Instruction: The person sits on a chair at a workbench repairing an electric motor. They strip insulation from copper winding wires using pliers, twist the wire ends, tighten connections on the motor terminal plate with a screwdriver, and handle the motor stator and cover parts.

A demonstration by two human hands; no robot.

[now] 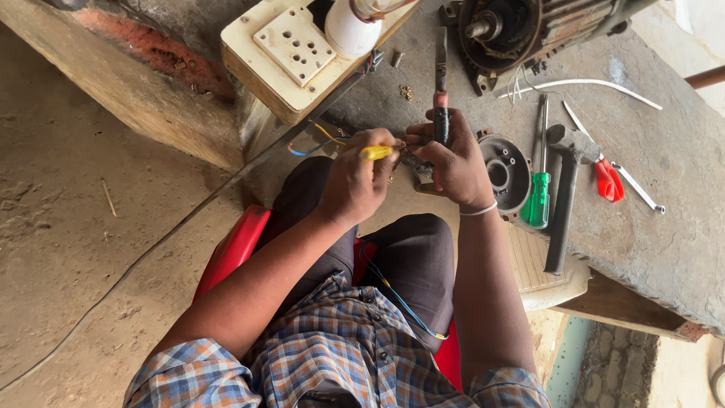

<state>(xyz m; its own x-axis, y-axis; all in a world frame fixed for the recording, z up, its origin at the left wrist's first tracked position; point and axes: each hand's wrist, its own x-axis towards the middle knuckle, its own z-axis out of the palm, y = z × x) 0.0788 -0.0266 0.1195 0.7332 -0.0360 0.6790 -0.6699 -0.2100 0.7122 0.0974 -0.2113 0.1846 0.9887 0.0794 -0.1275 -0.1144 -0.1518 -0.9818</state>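
Note:
My left hand [356, 180] is closed on a small yellow-handled tool [377, 152], its tip pointing toward my right hand. My right hand [451, 160] grips a small part together with a long dark flat tool with a red band [440, 83] that sticks up over the concrete slab. Thin blue and yellow wires [321, 143] run from the hands toward the wooden socket board [294, 57]. Both hands meet just above my knees, at the slab's edge. What the fingers pinch between them is hidden.
On the concrete slab [649, 181] lie a round grey motor end cover [504, 172], a green-handled screwdriver [539, 198], a black hammer [565, 198], red-handled pliers [608, 178] and white wire. An electric motor [521, 30] stands at the top. I sit on a red plastic seat [236, 245] over dirt floor.

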